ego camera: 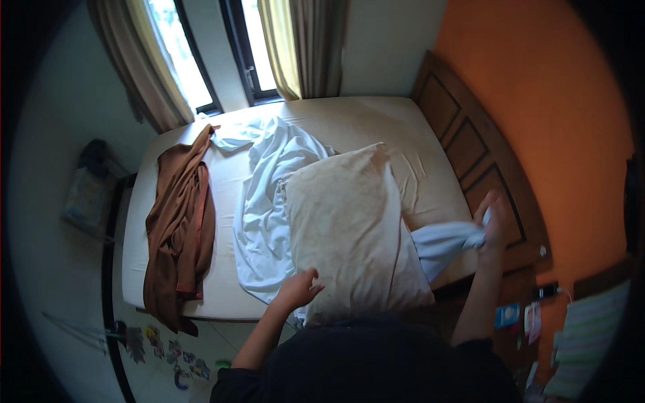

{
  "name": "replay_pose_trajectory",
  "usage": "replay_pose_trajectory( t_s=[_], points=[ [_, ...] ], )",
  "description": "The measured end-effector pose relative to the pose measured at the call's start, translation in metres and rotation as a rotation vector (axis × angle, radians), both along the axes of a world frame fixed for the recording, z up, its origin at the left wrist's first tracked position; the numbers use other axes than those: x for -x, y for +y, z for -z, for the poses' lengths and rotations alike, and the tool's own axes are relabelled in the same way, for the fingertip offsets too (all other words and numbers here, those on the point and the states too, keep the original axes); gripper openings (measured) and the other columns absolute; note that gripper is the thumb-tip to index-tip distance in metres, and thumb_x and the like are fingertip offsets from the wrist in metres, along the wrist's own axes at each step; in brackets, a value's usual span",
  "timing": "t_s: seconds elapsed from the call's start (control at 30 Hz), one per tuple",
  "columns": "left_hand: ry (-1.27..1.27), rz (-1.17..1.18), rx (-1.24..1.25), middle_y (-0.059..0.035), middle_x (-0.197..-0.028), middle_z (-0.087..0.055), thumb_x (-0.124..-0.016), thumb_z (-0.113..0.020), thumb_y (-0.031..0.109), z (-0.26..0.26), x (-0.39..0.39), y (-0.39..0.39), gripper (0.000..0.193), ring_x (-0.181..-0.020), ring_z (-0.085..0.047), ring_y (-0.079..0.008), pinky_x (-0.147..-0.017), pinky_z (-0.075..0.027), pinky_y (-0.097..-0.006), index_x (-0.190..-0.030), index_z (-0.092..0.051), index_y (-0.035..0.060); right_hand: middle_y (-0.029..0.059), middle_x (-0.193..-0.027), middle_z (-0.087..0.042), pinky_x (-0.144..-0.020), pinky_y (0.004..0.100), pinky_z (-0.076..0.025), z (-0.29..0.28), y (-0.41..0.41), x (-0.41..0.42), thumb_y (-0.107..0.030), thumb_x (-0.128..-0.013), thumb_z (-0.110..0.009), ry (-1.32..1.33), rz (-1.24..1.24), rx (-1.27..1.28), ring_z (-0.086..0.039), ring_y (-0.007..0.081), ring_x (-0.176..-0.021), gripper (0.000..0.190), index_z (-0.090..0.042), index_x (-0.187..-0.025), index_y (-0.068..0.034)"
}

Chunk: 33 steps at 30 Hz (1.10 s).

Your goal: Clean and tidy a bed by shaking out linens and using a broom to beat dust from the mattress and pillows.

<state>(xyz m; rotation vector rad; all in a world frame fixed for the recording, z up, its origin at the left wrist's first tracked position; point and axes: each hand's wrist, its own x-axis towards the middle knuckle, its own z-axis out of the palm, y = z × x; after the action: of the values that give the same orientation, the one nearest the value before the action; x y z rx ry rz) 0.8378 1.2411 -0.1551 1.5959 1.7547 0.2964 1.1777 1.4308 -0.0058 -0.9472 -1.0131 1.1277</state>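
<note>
A stained cream pillow point(345, 226) lies on the near part of the bed, in front of my body. My right hand point(491, 221), slightly blurred, grips a bunched end of pale white cloth point(443, 244) beside the headboard. That cloth reaches to the pillow's right side; whether it joins the crumpled white sheet point(267, 201) on the pillow's left cannot be seen. Part of this sheet runs beneath the pillow. Over the pillow's lower left edge, my left hand point(301, 290) has its fingers apart and holds nothing visible.
A brown cloth point(181, 226) lies rumpled across the foot of the mattress point(227, 242) and hangs over its near edge. Right stands a wooden headboard point(468, 136). Small colourful items point(174, 350) lie on the floor at lower left. Curtains point(320, 50) flank the windows.
</note>
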Motion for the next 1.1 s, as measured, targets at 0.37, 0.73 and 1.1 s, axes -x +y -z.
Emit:
replay_pose_trajectory(
  t_s=[0.37, 0.73, 1.1],
  points=[
    [-0.717, 0.379, -0.611, -0.0088, -0.096, -0.048, -0.077, -0.059, 0.022, -0.160, -0.015, 0.029, 0.036, -0.086, -0.048, -0.0180, -0.073, -0.039, -0.0282, -0.105, -0.043, 0.0053, -0.0023, -0.070, -0.040, -0.048, 0.0161, -0.033, -0.147, -0.127, 0.154, -0.001, -0.070, -0.039, -0.281, -0.476, -0.186, -0.038, 0.0026, -0.058, 0.019, -0.046, -0.085, -0.009],
    [-1.138, 0.819, -0.452, -0.0065, -0.083, -0.056, -0.079, -0.057, 0.012, -0.231, 0.014, -0.002, 0.024, -0.081, -0.052, -0.0132, -0.072, -0.039, -0.0255, -0.098, -0.053, -0.0023, -0.0009, -0.071, -0.044, -0.053, 0.0165, -0.032, -0.171, -0.227, 0.187, -0.008, -0.083, -0.050, -0.560, -0.426, -0.377, -0.040, 0.0018, -0.059, 0.019, -0.035, -0.094, -0.008],
    [-1.588, 1.654, 0.031, -0.0180, -0.094, -0.056, -0.066, -0.069, 0.015, -0.158, 0.124, 0.009, 0.045, -0.088, -0.054, -0.0316, -0.076, -0.040, -0.0432, -0.103, -0.050, -0.0030, -0.0051, -0.058, -0.037, -0.045, 0.0189, -0.028, -0.168, -0.234, 0.125, -0.015, -0.078, -0.057, -0.962, -0.197, -0.336, -0.035, 0.0013, -0.051, 0.017, -0.046, -0.089, -0.010]
  ],
)
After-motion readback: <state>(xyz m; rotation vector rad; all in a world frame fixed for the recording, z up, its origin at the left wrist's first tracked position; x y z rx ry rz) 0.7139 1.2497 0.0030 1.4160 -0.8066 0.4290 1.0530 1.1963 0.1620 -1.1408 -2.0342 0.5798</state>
